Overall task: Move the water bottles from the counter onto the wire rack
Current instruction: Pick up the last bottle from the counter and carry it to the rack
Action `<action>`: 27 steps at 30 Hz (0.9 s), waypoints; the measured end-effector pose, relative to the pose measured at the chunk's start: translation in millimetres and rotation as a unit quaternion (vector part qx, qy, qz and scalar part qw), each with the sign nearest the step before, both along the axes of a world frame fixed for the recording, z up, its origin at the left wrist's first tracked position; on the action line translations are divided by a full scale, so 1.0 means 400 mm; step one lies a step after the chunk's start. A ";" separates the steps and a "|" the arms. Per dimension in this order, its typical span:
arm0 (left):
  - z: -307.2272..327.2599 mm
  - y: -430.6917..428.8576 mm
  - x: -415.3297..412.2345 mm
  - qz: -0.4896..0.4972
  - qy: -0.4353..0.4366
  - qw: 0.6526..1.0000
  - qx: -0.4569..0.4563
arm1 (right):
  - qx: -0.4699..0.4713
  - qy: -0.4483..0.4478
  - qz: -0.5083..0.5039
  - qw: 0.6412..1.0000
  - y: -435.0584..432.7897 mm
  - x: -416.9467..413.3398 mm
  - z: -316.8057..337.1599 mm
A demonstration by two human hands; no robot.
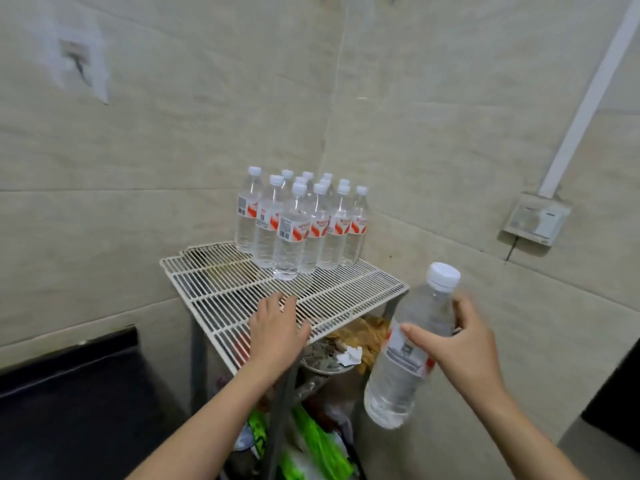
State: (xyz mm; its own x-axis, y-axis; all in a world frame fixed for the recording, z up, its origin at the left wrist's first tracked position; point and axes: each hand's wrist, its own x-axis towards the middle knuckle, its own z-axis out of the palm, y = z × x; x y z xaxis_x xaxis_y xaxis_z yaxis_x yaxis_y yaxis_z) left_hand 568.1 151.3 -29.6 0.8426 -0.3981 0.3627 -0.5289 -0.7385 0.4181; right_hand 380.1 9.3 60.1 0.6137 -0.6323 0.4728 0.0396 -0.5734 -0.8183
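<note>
A white wire rack stands in the corner of the tiled walls. Several clear water bottles with white caps and red-and-white labels stand upright in a cluster on its back right part. My right hand grips another water bottle around its upper body, tilted, in the air to the right of the rack's front corner. My left hand rests flat on the front of the rack top, fingers relaxed, holding nothing.
A dark counter lies at the lower left. Under the rack sit a bowl of scraps and green plastic bags. A wall socket box and white conduit are on the right wall.
</note>
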 end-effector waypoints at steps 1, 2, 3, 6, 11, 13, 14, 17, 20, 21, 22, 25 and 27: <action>-0.009 -0.009 0.006 0.013 -0.008 1.000 0.018 | 0.001 -0.017 0.003 1.000 -0.019 0.036 0.011; -0.018 -0.016 0.010 0.026 -0.024 0.999 0.040 | 0.003 -0.035 0.007 0.999 -0.039 0.074 0.023; -0.026 -0.021 0.012 0.039 -0.040 0.997 0.061 | 0.001 -0.051 0.013 0.999 -0.058 0.111 0.035; -0.036 -0.028 0.017 0.068 -0.053 0.992 0.088 | -0.017 -0.075 0.033 0.997 -0.117 0.215 0.068; -0.042 -0.031 0.026 0.107 -0.042 0.989 0.089 | -0.034 -0.056 0.004 0.998 -0.259 0.422 0.109; -0.038 -0.031 0.025 0.130 -0.033 0.988 0.074 | -0.020 -0.030 -0.015 0.999 -0.312 0.510 0.107; -0.035 -0.031 0.025 0.147 -0.026 0.986 0.068 | -0.017 -0.012 -0.020 1.000 -0.339 0.546 0.100; -0.033 -0.041 0.023 0.198 -0.018 0.978 0.063 | -0.027 0.024 -0.015 0.999 -0.430 0.632 0.067; -0.026 -0.050 0.020 0.238 -0.008 0.968 0.079 | -0.029 0.041 -0.012 0.999 -0.506 0.696 0.049; -0.023 -0.054 0.018 0.250 -0.013 0.964 0.084 | -0.030 0.042 -0.007 0.999 -0.529 0.715 0.042; -0.016 -0.060 0.011 0.262 -0.026 0.960 0.095 | -0.027 0.044 0.000 0.999 -0.546 0.728 0.037; -0.007 -0.104 -0.010 0.290 -0.083 0.948 0.104 | -0.007 0.030 0.017 0.999 -0.585 0.760 0.018; -0.012 -0.147 -0.021 0.290 -0.093 0.947 0.105 | 0.006 0.022 0.022 1.000 -0.598 0.771 0.008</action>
State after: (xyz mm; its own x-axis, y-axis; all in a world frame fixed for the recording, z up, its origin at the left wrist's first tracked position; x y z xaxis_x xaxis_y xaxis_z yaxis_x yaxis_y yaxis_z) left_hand 559.6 92.6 -34.3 0.8707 0.0320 0.4907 -0.0587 -0.9840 0.1682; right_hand 688.5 -230.0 63.4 0.6606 -0.6099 0.4377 0.0288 -0.5621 -0.8266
